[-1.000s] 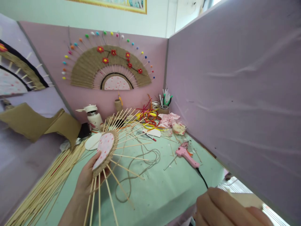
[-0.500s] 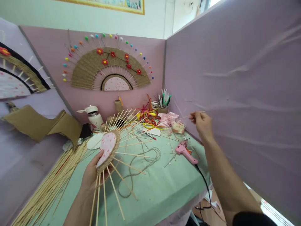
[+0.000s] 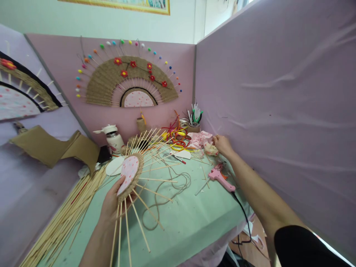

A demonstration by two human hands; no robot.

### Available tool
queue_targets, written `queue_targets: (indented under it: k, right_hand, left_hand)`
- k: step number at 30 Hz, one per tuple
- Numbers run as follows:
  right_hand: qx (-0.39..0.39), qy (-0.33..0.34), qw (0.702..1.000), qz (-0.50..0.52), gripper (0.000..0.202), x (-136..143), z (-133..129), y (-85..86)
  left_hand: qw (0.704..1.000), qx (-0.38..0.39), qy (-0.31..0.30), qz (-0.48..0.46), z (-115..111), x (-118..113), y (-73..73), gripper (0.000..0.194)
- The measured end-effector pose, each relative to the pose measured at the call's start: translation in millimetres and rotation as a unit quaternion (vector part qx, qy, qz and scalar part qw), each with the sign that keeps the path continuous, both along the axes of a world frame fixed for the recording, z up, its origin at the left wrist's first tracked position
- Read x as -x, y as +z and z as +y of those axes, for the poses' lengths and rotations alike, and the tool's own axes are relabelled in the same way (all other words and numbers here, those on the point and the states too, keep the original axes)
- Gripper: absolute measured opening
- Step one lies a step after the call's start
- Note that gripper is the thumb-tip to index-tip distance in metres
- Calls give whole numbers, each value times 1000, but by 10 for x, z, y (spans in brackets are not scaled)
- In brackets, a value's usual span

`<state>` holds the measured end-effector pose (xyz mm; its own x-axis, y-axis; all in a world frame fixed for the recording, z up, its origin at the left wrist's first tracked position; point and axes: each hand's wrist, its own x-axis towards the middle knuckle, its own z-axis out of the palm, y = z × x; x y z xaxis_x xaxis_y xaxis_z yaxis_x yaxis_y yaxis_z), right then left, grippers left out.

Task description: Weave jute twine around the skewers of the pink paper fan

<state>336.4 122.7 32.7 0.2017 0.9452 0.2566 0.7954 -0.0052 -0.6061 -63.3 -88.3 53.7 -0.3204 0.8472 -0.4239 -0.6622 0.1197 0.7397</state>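
My left hand [image 3: 111, 198] grips the lower edge of a half-round fan piece [image 3: 130, 171], thumb on its pink spotted face and fingers behind. Woven twine edges the piece, and several thin wooden sticks [image 3: 157, 181] fan out from it. My right hand [image 3: 223, 146] reaches to the back right of the table, beside a crumpled pink cloth [image 3: 199, 139] and a cream-coloured bundle [image 3: 210, 149]. Its fingers are pinched together; whatever they hold is too small to make out. Loose twine [image 3: 182, 182] lies in loops under the sticks.
A pink glue gun [image 3: 222, 181] with a black cord lies below my right forearm. Long sticks [image 3: 62, 215] are heaped at left, near a white bottle [image 3: 114, 139]. A finished fan [image 3: 104, 83] hangs on the back panel; a purple panel [image 3: 267, 111] bounds the right side.
My right hand has moved left and down to the pink cloth. The thin stick seen in its fingers earlier no longer shows. My left hand still holds the fan piece, almost unmoved.
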Motion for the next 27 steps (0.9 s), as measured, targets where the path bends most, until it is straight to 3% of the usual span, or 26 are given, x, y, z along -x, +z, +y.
queue_targets:
  k: [10,15,18,21,27]
  right_hand:
    - [21,-9,998,-56,30,-88,-177,-2]
    - [16,-47,996,-77,48,-185,-734,9]
    - [46,-15,995,-84,35,-198,-1193,-100]
    - [117,71,980,-147,38,-126,-1487,-298]
    - [86,70,957,-269,38,70,-1502,-592]
  left_hand:
    - [1000,-2,-7,12,7,7,-26,16]
    - [1000,-14,-6,8,-2,17,-19,16]
    - [1000,-14,-8,-1,3,8,-27,15]
    - [1000,-17,-19,-16,6,-12,-43,13]
    - [998,-19,-16,-55,-30,-68,1,16]
